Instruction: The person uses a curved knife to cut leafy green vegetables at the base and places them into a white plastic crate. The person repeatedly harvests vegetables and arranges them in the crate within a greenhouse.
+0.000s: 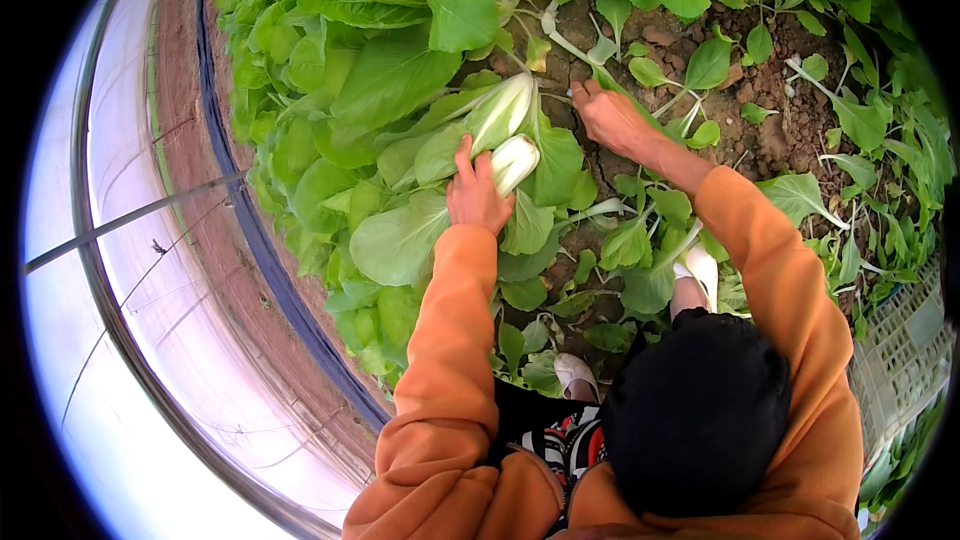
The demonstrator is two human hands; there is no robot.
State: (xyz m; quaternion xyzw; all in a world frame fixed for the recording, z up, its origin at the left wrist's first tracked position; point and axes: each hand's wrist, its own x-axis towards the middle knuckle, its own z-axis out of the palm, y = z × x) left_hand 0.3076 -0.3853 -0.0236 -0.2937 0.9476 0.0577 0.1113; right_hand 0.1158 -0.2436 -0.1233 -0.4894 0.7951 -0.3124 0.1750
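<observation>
Two leafy greens heads with pale, cut-looking bases lie side by side on broad green leaves. My left hand (480, 191) grips the lower head (516, 163), its fingers over the leaves just behind the white base. Beyond those fingertips, the upper head (510, 103) touches the lower one. To the right, my right hand (611, 118) is low over the cracked soil (589, 146), its fingers curled together. A small pale spot shows at its fingertips, too small to identify; whether the fingers pinch anything is unclear. A long pale leaf stalk (570, 49) lies just beyond this hand.
Dense standing greens (315, 75) fill the left and far side. Loose leaves (630, 244) litter the soil around my shoes (576, 373). A plastic crate (900, 352) stands at the right. Beyond the bed run a dark blue strip (262, 285) and translucent plastic sheeting (150, 315).
</observation>
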